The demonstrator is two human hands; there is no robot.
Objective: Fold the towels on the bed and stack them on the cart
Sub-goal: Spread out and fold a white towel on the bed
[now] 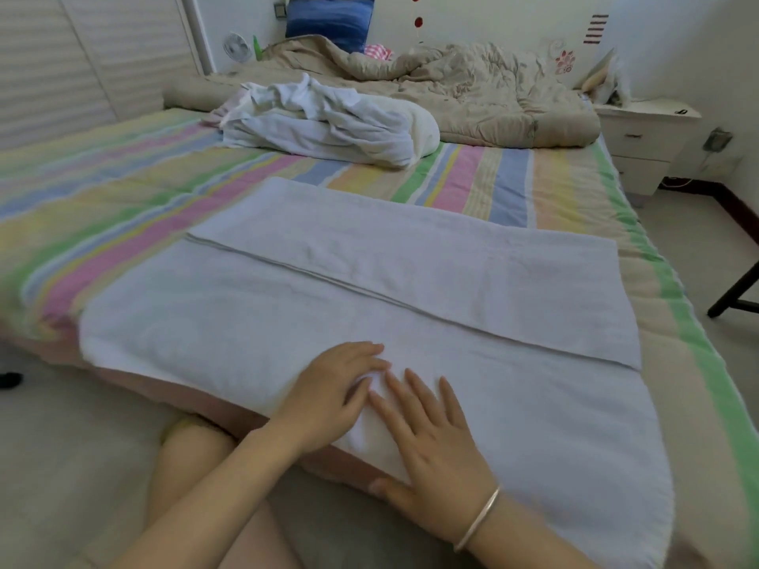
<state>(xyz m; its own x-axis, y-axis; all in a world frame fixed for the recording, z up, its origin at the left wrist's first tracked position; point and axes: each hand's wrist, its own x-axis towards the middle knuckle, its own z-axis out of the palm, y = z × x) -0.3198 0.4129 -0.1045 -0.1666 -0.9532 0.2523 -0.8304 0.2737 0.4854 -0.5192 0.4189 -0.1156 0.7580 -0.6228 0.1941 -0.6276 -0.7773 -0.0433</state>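
The towel point(369, 305) is pressed flat on the bed point(123, 190) by the left hand point(328, 400) and right hand point(435, 449), fingers straight, nothing gripped.

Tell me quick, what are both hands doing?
Left hand: open, fingers flat on the white towel.
Right hand: open, flat on it too.
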